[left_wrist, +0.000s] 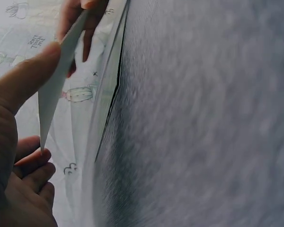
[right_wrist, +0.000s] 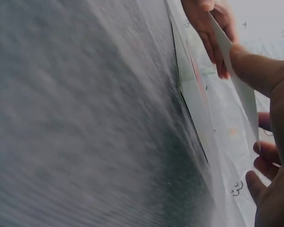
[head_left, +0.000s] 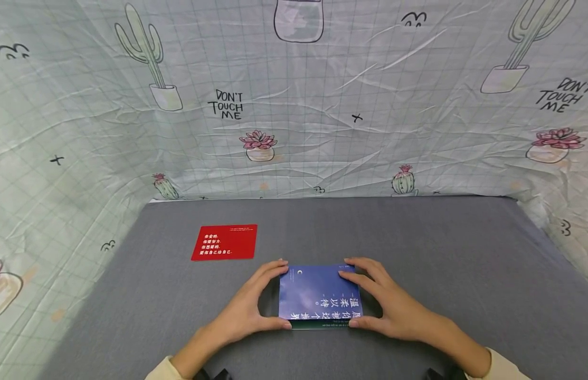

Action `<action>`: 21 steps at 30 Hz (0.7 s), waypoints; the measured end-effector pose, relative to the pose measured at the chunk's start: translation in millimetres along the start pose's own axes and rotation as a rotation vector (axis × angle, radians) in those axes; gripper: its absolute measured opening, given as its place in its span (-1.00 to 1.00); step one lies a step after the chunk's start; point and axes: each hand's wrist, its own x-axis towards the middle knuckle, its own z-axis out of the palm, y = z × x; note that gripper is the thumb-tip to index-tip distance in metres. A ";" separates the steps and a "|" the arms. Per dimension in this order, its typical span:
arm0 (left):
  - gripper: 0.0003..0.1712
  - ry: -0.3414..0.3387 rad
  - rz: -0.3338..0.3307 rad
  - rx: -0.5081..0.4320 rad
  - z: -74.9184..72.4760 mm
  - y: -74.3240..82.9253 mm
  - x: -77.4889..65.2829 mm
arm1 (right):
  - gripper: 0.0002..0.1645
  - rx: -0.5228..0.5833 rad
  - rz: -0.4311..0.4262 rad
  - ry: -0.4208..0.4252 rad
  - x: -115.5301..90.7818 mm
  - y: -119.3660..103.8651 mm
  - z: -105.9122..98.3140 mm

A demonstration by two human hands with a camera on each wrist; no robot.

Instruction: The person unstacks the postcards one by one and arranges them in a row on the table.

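Observation:
A blue card (head_left: 318,287) with white Chinese characters and a small moon is held level above the table, between both hands. At its left side, my left hand (head_left: 246,303) grips the card, thumb on the near edge and fingertips at the far corner. My right hand (head_left: 398,306) holds the right side similarly, with one finger reaching over the printed face. Along the near edge shows a dark green strip (head_left: 320,324) with tiny print; whether it is a second card is unclear. Both wrist views show the card's pale underside (left_wrist: 52,104) raised off the cloth.
A red card (head_left: 225,244) with white characters lies flat, farther back and left of the hands. Grey cloth (head_left: 441,253) covers the table. Behind and beside it hangs a creased curtain (head_left: 313,132) printed with cacti.

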 end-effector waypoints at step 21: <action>0.01 0.024 0.002 0.095 -26.4 -3.3 18.3 | -0.08 -0.030 -0.063 0.040 36.4 12.0 -8.6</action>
